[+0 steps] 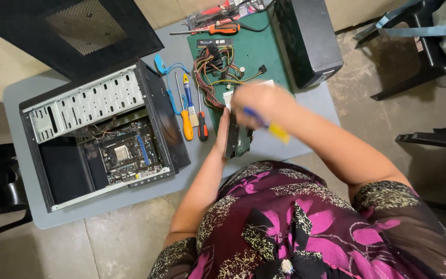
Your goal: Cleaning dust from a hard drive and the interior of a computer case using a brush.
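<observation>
Head view: my left hand (223, 135) grips an upright dark rectangular drive (232, 138); my blurred right hand (256, 106) seemingly pinches a blue-and-yellow-handled screwdriver (267, 125), which may slip and scratch it.

My grey table (27, 93) carries the open computer case (101, 129), green mat (256, 51), and screwdrivers (187, 121) between them.

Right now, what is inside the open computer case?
Inside the computer case lies a motherboard with its processor socket and loose wires. The drive cage covers whatever lies beneath it.
</observation>
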